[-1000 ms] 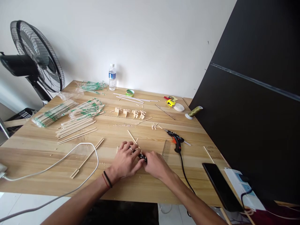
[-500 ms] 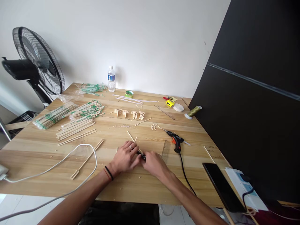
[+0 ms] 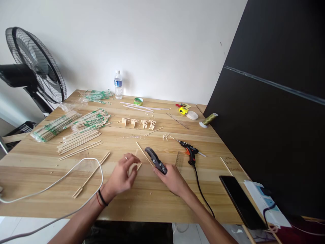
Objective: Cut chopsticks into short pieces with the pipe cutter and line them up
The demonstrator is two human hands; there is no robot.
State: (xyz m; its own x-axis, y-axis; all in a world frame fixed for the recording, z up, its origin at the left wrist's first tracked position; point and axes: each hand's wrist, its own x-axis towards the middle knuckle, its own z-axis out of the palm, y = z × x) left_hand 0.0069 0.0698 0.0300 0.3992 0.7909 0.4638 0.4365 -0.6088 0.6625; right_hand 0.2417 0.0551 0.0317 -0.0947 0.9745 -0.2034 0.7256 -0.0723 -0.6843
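Note:
My right hand point(image 3: 175, 179) is closed round a dark grey pair of cutters point(image 3: 155, 160) with round rivets. A long thin wooden stick point(image 3: 144, 154) runs beside the cutters, its near end at my right fingers. To the left, my left hand point(image 3: 123, 176) hovers over the table with thumb and fingers curved and apart. By its fingertips is a short wooden stick point(image 3: 139, 166), partly blurred; whether it touches them is unclear. Farther back stand several small assembled wooden pieces point(image 3: 134, 122) in a row.
Bundles of wooden sticks point(image 3: 82, 140) lie on the left, near a white cable point(image 3: 76, 166). A glue gun point(image 3: 190, 150) and clear ruler point(image 3: 179, 162) lie right of my hands. A phone point(image 3: 241, 200) and power strip point(image 3: 266, 203) are at the right edge. A bottle point(image 3: 118, 86) stands behind.
My hands have come apart, the left moving left with its fingers opened. The cutters, mostly hidden before, now show plainly in my right hand. The view has shifted slightly.

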